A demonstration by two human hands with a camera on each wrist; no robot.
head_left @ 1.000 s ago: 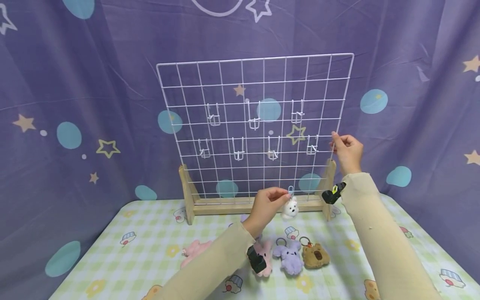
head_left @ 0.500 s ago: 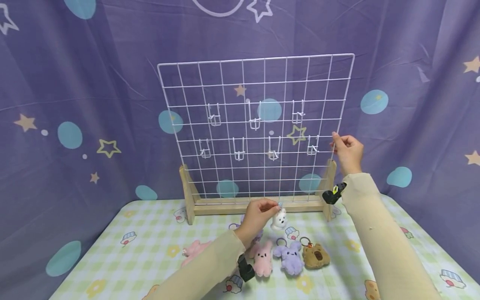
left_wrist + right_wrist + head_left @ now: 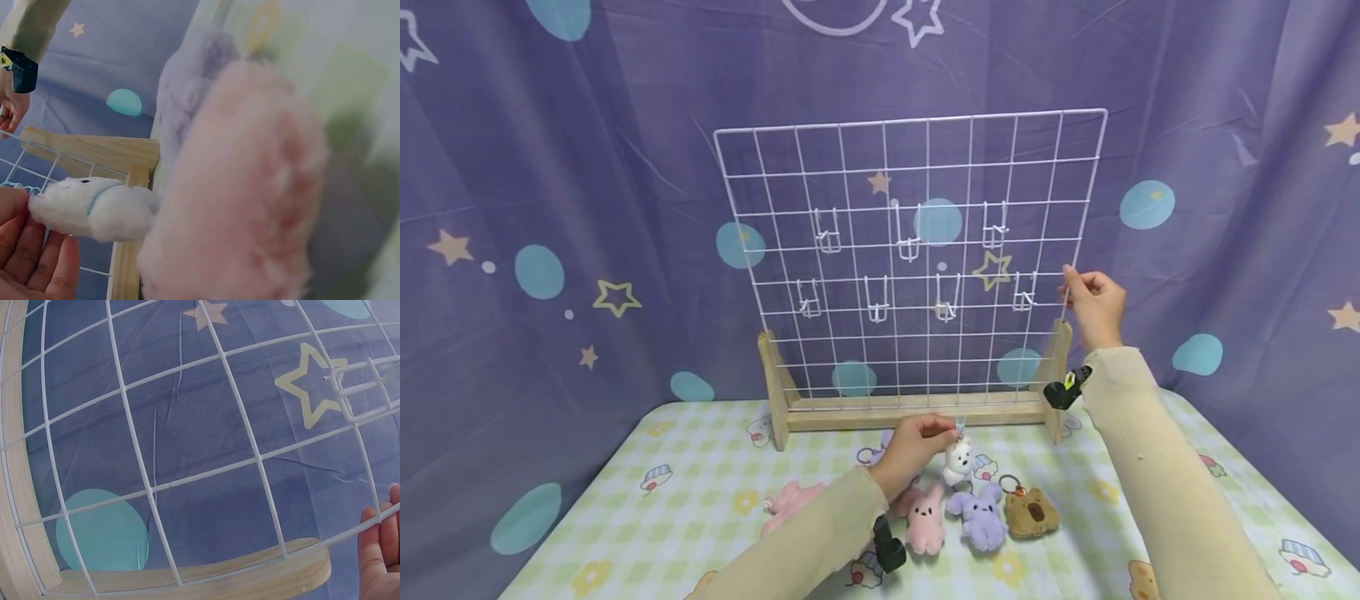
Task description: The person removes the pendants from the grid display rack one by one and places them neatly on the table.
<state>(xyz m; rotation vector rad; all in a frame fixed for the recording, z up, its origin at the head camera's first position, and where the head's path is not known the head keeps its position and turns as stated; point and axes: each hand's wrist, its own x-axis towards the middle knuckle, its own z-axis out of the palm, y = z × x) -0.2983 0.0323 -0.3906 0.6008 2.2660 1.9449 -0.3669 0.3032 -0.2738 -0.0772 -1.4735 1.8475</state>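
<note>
My left hand (image 3: 913, 450) pinches the light-blue clasp of a white dog plush keychain (image 3: 958, 461), which hangs below the fingertips just over the table. The left wrist view shows the white plush (image 3: 103, 209) with a thin blue collar, the fingers curled at its top. My right hand (image 3: 1096, 307) grips the right edge of a white wire grid panel (image 3: 906, 333) between thumb and fingers. Several white hooks (image 3: 908, 247) hang on the grid in two rows. Near my left hand lie a pink plush keychain (image 3: 923, 518) and a purple one (image 3: 981, 517).
A wooden stand (image 3: 917, 414) holds the panel upright at the back of the table. A brown plush keychain (image 3: 1032, 511) lies right of the purple one. Another pink plush (image 3: 792, 502) and a second purple plush (image 3: 886, 442) are partly hidden by my left arm. A purple curtain (image 3: 565, 250) hangs behind.
My left hand has moved left and down with the white dog plush, from in front of the stand's base toward the other keychains. The right hand has stayed on the panel's edge.
</note>
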